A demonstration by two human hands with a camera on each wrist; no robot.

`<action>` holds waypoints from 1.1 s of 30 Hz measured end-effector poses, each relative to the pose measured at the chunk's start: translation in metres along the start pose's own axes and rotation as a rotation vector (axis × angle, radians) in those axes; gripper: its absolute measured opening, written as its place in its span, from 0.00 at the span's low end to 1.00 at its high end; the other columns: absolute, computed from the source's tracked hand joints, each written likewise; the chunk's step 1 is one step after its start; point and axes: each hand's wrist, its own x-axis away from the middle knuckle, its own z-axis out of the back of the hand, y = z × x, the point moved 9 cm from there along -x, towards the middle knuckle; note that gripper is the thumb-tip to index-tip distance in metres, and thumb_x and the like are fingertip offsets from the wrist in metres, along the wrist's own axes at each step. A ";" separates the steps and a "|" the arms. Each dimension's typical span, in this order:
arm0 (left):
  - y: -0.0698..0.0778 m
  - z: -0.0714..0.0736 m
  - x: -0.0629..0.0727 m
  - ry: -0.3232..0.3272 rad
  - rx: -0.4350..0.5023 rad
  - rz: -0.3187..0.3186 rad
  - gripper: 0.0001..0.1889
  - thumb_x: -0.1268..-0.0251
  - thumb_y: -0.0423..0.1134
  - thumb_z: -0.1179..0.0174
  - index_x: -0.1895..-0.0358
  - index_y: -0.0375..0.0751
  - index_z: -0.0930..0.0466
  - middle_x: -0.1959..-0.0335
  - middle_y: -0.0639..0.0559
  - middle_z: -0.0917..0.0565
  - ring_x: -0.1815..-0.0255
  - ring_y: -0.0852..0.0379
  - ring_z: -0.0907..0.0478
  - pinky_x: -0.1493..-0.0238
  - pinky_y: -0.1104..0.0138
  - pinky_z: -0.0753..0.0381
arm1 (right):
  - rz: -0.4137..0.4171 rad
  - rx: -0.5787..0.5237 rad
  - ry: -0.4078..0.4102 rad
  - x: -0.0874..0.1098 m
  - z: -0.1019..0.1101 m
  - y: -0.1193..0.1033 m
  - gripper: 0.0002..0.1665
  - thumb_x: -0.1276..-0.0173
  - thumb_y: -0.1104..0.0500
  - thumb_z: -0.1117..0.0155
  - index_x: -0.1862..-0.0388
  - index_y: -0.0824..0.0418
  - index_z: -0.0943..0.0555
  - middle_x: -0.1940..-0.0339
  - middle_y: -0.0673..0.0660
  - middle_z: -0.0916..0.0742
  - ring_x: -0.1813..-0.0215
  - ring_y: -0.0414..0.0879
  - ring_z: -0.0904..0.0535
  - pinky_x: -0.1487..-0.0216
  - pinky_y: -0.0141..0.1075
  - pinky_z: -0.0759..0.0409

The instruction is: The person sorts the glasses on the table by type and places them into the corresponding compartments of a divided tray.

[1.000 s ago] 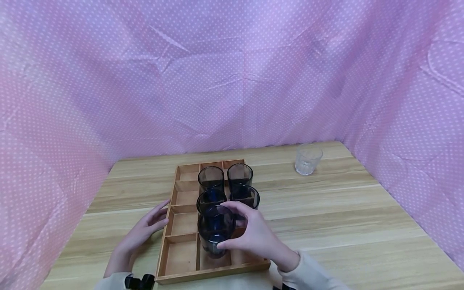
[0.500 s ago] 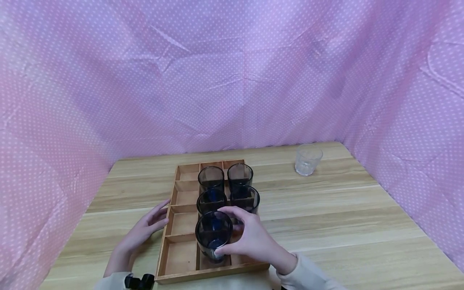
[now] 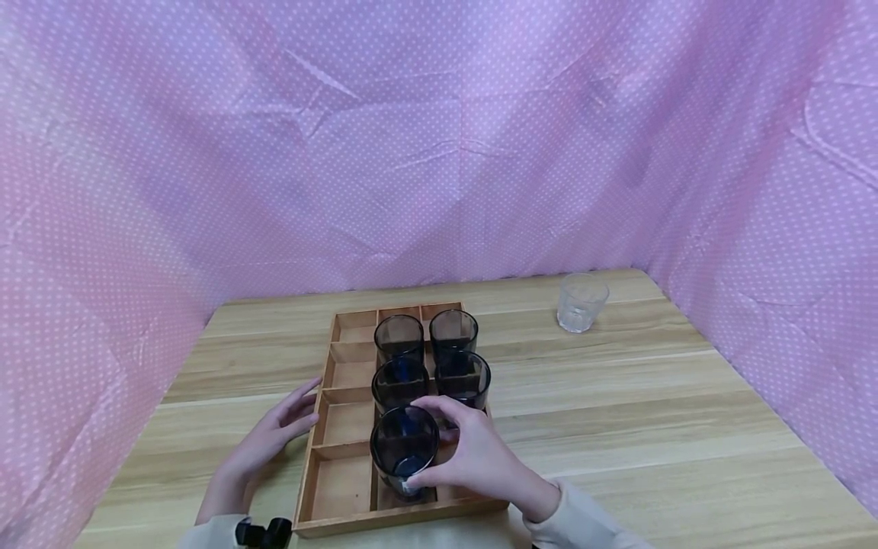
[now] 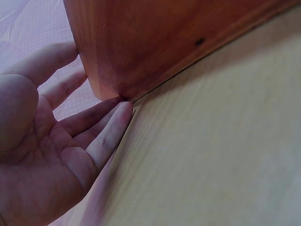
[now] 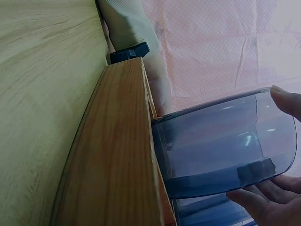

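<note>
In the head view, a dark tinted drinking glass [image 3: 403,446] stands in the front middle compartment of a divided wooden tray [image 3: 384,521]. My right hand [image 3: 476,457] grips this glass near its rim, thumb on the near side and fingers on the far side. The right wrist view shows the lower end of the glass [image 5: 216,141] down behind the tray wall [image 5: 113,150]. Fairly straight fingers of my left hand [image 3: 267,441] touch the tray's left side; in the left wrist view the fingertips of that hand [image 4: 51,150] meet the tray's outer wall [image 4: 155,42].
Several more dark glasses stand behind in the tray's middle and right columns, among them one at the back right [image 3: 454,328] and one at the back middle [image 3: 399,335]. A clear glass [image 3: 581,305] sits on the wooden table [image 3: 652,419] at the far right. Pink dotted cloth [image 3: 439,191] surrounds the table.
My right hand has brought the dark glass down and slightly toward me, into the front middle compartment. The left hand has stayed at the tray's side.
</note>
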 end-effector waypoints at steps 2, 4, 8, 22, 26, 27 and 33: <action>0.001 0.000 0.000 -0.002 0.002 -0.004 0.34 0.27 0.41 0.47 0.23 0.44 0.50 0.28 0.28 0.39 0.31 0.46 0.34 0.45 0.81 0.33 | -0.004 0.004 0.000 0.000 0.000 0.000 0.43 0.60 0.53 0.16 0.41 0.49 0.24 0.46 0.48 0.16 0.48 0.40 0.21 0.51 0.29 0.20; 0.002 -0.001 0.000 -0.005 0.002 -0.014 0.34 0.27 0.40 0.48 0.23 0.42 0.50 0.29 0.27 0.40 0.30 0.36 0.37 0.45 0.81 0.33 | -0.010 0.006 -0.003 0.000 -0.001 0.001 0.43 0.60 0.54 0.16 0.41 0.49 0.23 0.46 0.48 0.16 0.47 0.40 0.21 0.50 0.29 0.20; 0.002 -0.001 0.000 -0.007 0.001 -0.011 0.34 0.27 0.40 0.48 0.23 0.42 0.51 0.29 0.27 0.40 0.32 0.53 0.32 0.45 0.81 0.33 | -0.015 0.011 -0.016 0.000 -0.003 0.002 0.43 0.60 0.53 0.16 0.41 0.51 0.23 0.46 0.50 0.16 0.46 0.42 0.21 0.49 0.28 0.21; 0.002 0.000 -0.001 -0.008 0.013 -0.007 0.33 0.27 0.41 0.47 0.23 0.47 0.50 0.27 0.30 0.40 0.43 0.83 0.34 0.44 0.81 0.34 | -0.083 -0.062 -0.081 -0.002 -0.012 0.010 0.43 0.57 0.56 0.16 0.40 0.53 0.25 0.45 0.53 0.17 0.45 0.48 0.19 0.48 0.27 0.20; 0.004 0.001 -0.001 -0.013 0.005 -0.009 0.34 0.27 0.41 0.47 0.23 0.45 0.50 0.28 0.29 0.39 0.42 0.79 0.33 0.44 0.81 0.34 | -0.085 -0.052 -0.085 -0.002 -0.013 0.008 0.43 0.57 0.55 0.16 0.40 0.54 0.25 0.45 0.53 0.17 0.45 0.48 0.19 0.48 0.29 0.20; 0.004 0.001 -0.002 -0.012 0.003 -0.007 0.34 0.27 0.41 0.47 0.23 0.45 0.50 0.28 0.29 0.39 0.41 0.77 0.33 0.44 0.81 0.34 | -0.087 -0.047 -0.087 -0.003 -0.013 0.008 0.43 0.57 0.55 0.17 0.40 0.54 0.25 0.45 0.53 0.17 0.45 0.48 0.19 0.48 0.29 0.20; 0.005 0.004 -0.003 -0.009 -0.006 -0.006 0.34 0.27 0.41 0.47 0.23 0.43 0.50 0.28 0.28 0.39 0.31 0.44 0.35 0.45 0.81 0.33 | -0.095 -0.009 -0.113 -0.005 -0.014 0.006 0.43 0.56 0.52 0.17 0.39 0.51 0.26 0.44 0.50 0.18 0.44 0.42 0.21 0.46 0.27 0.22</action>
